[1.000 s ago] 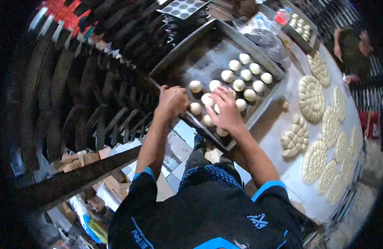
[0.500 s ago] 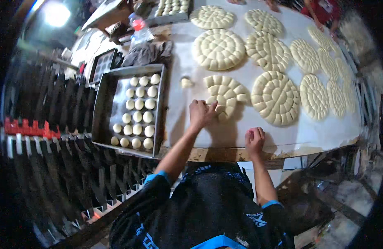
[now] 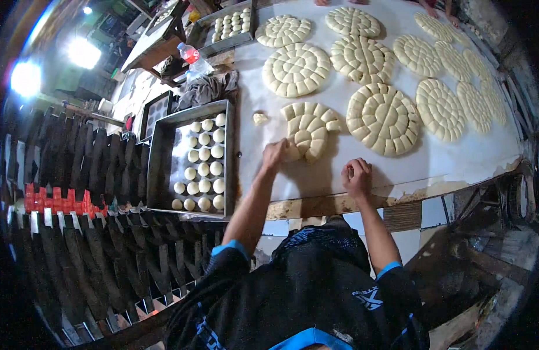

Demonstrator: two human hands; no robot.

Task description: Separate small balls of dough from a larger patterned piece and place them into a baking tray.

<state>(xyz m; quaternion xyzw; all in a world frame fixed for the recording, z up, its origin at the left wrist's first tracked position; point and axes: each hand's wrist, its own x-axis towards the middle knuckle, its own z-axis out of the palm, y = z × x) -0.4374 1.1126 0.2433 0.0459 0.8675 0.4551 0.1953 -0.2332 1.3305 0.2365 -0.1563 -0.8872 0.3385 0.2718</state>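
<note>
My left hand (image 3: pixel 275 153) is closed on a dough piece (image 3: pixel 291 153) at the left edge of a partly broken-up round of cut dough (image 3: pixel 309 129). That round has lost its full circle; its wedges form a curved, ragged cluster. My right hand (image 3: pixel 357 178) hovers or rests near the table's front edge, its fingers curled in; whether anything is inside them is hidden. A small loose lump of dough (image 3: pixel 260 118) lies left of the cluster. Right of it sits a whole round of dough (image 3: pixel 382 119) scored into many pieces.
A deep metal tray (image 3: pixel 160 169) with rows of dough balls stands at the table's left. Behind it lie a dark cloth (image 3: pixel 205 90) and a plastic bottle (image 3: pixel 192 57). Several more scored rounds cover the far and right table. Another person's hands show at the far edge.
My left hand has drawn back left from the cluster, with a dough piece at its fingers. The right hand stays curled in nearly the same place. The view has shifted slightly.
</note>
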